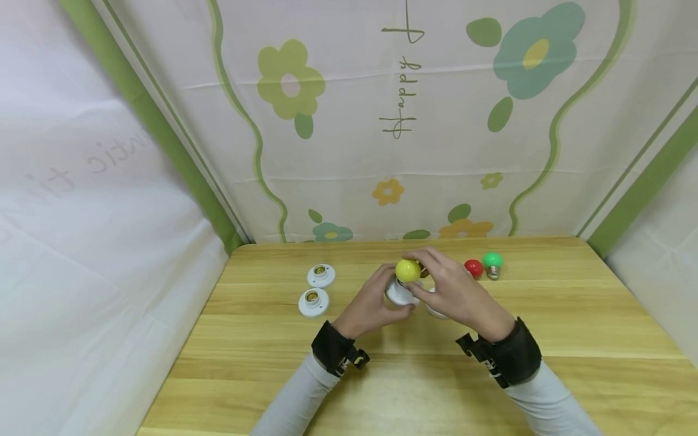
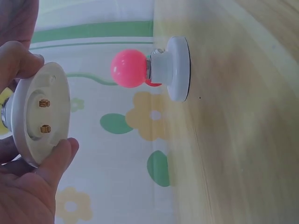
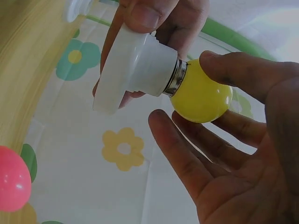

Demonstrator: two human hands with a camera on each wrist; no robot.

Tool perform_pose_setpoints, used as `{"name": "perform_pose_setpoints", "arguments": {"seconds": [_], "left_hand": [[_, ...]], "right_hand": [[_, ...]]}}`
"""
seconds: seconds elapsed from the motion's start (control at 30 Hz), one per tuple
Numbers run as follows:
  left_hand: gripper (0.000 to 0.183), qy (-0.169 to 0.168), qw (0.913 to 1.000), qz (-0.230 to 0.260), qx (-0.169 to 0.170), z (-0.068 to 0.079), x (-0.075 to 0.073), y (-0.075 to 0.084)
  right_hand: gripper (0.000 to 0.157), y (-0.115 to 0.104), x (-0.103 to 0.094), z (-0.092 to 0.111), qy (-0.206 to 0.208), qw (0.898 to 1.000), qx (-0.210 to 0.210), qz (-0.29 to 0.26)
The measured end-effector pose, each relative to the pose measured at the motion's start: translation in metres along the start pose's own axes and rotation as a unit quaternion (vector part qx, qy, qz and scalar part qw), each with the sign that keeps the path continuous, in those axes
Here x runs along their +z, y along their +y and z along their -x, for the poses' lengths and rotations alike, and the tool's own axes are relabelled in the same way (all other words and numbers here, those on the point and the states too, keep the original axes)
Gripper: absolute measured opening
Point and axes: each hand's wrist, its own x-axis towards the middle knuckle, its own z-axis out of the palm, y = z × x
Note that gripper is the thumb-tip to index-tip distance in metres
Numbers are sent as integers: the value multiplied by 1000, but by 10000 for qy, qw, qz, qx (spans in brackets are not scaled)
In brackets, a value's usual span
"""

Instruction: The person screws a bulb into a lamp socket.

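Pale sleeves (image 1: 294, 393) reach to the yellow bulb (image 1: 408, 270): one pairing made, one under way, two left

Beyond the cuffs, black wrist straps (image 1: 334, 350) sit just below both hands, over the wooden table (image 1: 262, 375). The left hand (image 1: 371, 303) grips a white lamp holder (image 3: 149, 63) by its rim, raised off the tabletop. The right hand (image 1: 452, 287) holds the yellow bulb between thumb and fingers, with one fingertip apart from the globe. That bulb sits at the holder's mouth, a strip of metal cap showing; whether it is fully screwed in, I cannot tell.

One pairing looks finished: a pink bulb (image 2: 131, 68) stands in its base (image 2: 177, 69) on the table. Two seem left to do. The red bulb (image 1: 473, 268) and green bulb (image 1: 493, 261) lie loose side by side on the right, the green one's screw cap bare, while the far socket (image 1: 320, 275) and near socket (image 1: 313, 302) stand unfilled on the left. By that count, the work is probably approaching halfway.
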Motion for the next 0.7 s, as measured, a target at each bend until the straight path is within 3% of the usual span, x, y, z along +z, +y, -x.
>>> {"name": "perform_pose_setpoints", "arguments": {"seconds": [0.3, 0.7], "left_hand": [[73, 23, 10000, -55, 13, 0, -1, 0], [74, 30, 9997, -116, 191, 0, -1, -2]], "right_hand": [[69, -1, -1, 0, -80, 9999, -90, -51], [50, 0, -2, -1, -27, 9982, -555, -229]]}}
